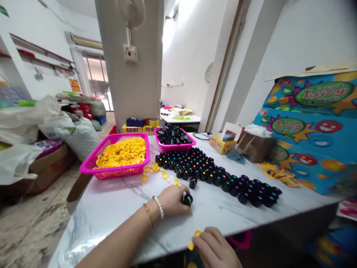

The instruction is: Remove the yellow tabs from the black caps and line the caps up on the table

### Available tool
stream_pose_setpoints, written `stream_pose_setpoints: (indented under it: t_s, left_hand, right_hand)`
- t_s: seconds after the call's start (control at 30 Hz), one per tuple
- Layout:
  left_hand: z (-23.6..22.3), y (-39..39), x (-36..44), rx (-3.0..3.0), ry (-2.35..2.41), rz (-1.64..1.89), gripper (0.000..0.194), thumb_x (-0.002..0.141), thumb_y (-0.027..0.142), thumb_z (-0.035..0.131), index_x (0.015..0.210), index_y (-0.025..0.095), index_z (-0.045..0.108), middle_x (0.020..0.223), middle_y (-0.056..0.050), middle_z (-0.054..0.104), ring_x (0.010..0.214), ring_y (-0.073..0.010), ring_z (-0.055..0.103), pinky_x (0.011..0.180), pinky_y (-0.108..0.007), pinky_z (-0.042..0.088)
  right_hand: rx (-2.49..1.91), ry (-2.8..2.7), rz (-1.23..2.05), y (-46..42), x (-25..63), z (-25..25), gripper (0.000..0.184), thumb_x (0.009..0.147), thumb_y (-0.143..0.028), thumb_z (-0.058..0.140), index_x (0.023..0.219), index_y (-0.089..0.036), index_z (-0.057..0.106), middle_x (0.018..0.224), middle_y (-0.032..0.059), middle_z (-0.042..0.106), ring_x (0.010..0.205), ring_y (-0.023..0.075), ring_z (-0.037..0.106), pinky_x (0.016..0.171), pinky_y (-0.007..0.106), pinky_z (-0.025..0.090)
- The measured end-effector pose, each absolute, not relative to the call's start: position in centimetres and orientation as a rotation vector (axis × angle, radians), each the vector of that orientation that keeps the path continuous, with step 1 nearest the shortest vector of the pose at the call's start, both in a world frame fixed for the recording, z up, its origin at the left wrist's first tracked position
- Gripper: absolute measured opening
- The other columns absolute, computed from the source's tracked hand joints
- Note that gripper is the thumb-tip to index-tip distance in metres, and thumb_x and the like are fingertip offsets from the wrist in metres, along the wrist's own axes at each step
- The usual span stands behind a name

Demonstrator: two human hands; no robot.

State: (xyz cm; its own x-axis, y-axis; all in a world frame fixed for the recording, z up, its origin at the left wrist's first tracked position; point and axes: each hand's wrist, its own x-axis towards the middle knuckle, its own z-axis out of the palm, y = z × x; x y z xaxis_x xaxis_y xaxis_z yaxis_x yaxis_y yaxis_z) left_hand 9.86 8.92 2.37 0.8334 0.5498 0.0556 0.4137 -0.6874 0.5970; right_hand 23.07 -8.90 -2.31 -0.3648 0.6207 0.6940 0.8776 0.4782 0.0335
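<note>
My left hand (173, 200), with a bead bracelet and a gold bangle at the wrist, is closed around a small black cylinder (187, 200) at the tabletop; coloured specks show on its face. Lower and to the right, at the table's front edge, my right hand (216, 248) pinches a small yellow plastic piece (191, 245), partly covered by the fingers. Just beyond my left hand, one black cylinder (193, 182) stands apart from long rows of similar black cylinders (220, 175) with coloured dots on top. Several loose yellow ring pieces (165, 175) lie left of the rows.
A pink basket (111, 173) heaped with yellow rings stands at the left. Behind the rows, another pink basket (175, 147) holds black parts. To the right are a small yellow box (222, 144), a brown tissue box (255, 146), yellow packets (279, 174) and stacked blue cartons (312, 130).
</note>
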Motion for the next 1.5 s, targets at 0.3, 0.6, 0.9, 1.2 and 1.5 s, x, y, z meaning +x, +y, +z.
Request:
stream_pose_setpoints:
  t_s: [0.3,0.6,0.9,1.2,1.5]
  left_hand:
    - [2.6,9.6,9.5,2.402,0.513,0.308,0.032,0.062,0.042,0.074,0.086,0.02,0.071,0.064,0.001,0.061,0.058,-0.0131,0.052,0.051,-0.022,0.032]
    - [2.4,9.2,9.6,2.409,0.534,0.291,0.034,0.065,0.043,0.073,0.09,0.02,0.07,0.066,0.001,0.064,0.058,-0.0136,0.054,0.049,-0.022,0.031]
    - [3.0,7.7,10.3,2.468,0.623,0.168,0.037,0.062,0.046,0.075,0.088,0.02,0.066,0.068,0.001,0.065,0.058,-0.0141,0.055,0.049,-0.022,0.03]
    - [3.1,8.4,9.9,2.403,0.507,0.132,0.041,0.069,0.048,0.068,0.1,0.02,0.066,0.068,0.002,0.063,0.059,-0.0126,0.054,0.05,-0.022,0.032]
    - [2.1,7.5,10.9,2.397,0.708,0.244,0.046,0.061,0.056,0.072,0.085,0.017,0.067,0.064,0.0,0.063,0.056,-0.0131,0.051,0.05,-0.023,0.028]
  right_hand:
    - [-1.747,-1.639,0.096,-6.6,24.4,0.9,0.013,0.084,-0.021,0.054,0.092,-0.02,0.064,0.077,0.005,0.064,0.072,0.0194,0.059,0.067,0.03,0.048]
    - [-1.867,-1.481,0.469,-4.5,26.4,1.6,0.02,0.078,-0.026,0.055,0.097,-0.019,0.058,0.064,-0.0023,0.062,0.056,0.0151,0.055,0.054,0.025,0.041]
    - [-1.888,-1.949,0.058,-5.1,25.7,2.8,0.015,0.08,-0.017,0.048,0.085,-0.02,0.062,0.085,0.0049,0.061,0.072,0.0174,0.057,0.065,0.028,0.04]
    - [-1.67,-1.214,0.721,-5.3,27.2,1.1,0.021,0.077,-0.029,0.061,0.095,-0.019,0.056,0.065,-0.0025,0.053,0.052,0.0107,0.046,0.048,0.022,0.034]
    - [-1.397,-1.156,0.968,-3.3,25.8,2.3,0.024,0.076,-0.036,0.068,0.089,-0.015,0.071,0.076,0.0021,0.06,0.052,0.0063,0.046,0.048,0.02,0.036]
